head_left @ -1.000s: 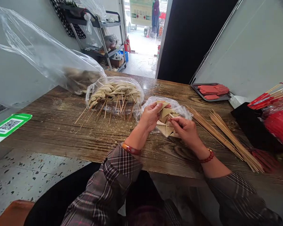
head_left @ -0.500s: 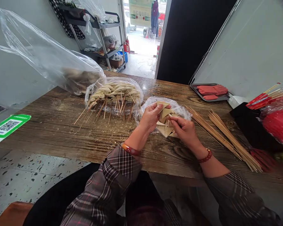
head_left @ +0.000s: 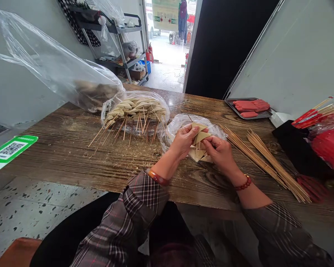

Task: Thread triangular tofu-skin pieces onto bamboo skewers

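Note:
My left hand point(head_left: 183, 141) pinches a few beige triangular tofu pieces point(head_left: 199, 134) threaded on a thin bamboo skewer whose tip pokes out above them. My right hand point(head_left: 221, 151) grips the skewer's lower end, pressed against the same triangles. Both hands hover over a clear plastic bag point(head_left: 180, 124) holding more loose triangles point(head_left: 199, 155) on the wooden table point(head_left: 72, 148).
A heap of finished tofu skewers point(head_left: 135, 109) lies on plastic at the back left, beside a big clear bag point(head_left: 58, 70). Bare bamboo skewers point(head_left: 264, 157) fan out on the right. A tray of pink meat slices point(head_left: 249, 106) and red-wrapped items point(head_left: 327, 142) sit further right.
Both hands shifted slightly right and up, and the triangles slid further along the skewer, now bunched closer between my fingers.

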`<move>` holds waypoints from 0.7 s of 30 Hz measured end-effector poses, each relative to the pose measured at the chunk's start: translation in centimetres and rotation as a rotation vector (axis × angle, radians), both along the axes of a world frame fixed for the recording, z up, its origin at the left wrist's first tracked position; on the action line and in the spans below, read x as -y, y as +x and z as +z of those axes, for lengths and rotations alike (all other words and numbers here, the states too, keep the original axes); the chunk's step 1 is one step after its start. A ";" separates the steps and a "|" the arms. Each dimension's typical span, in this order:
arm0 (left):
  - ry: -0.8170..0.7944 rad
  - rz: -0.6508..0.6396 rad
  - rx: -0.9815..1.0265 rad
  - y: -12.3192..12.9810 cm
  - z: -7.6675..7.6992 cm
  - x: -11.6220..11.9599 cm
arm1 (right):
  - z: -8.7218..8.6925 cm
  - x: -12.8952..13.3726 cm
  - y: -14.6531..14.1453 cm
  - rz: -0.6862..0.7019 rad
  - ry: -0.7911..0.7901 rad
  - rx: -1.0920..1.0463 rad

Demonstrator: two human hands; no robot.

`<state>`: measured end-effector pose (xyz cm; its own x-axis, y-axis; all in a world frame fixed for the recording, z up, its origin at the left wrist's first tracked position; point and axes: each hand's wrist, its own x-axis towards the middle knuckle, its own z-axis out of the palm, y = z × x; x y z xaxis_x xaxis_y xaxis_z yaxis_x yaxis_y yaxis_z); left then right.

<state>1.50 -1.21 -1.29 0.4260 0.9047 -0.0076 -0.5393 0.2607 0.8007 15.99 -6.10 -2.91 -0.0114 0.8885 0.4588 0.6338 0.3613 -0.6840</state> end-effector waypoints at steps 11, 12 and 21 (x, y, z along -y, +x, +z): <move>0.078 0.195 -0.107 -1.4 0.5 -1.4 | 0.6 -0.3 2.0 -0.145 0.003 -0.134; 0.116 0.235 -0.147 -1.5 0.4 -1.6 | 0.7 -0.3 2.4 -0.156 0.004 -0.157; 0.674 0.327 -1.025 -2.1 -0.4 -2.5 | 0.4 -0.7 3.8 -0.154 0.021 -0.202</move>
<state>-0.60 1.25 -1.68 0.2542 0.9192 0.3008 0.4424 -0.3870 0.8090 19.80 -5.38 -2.47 0.2172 0.8630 0.4561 0.5334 0.2864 -0.7959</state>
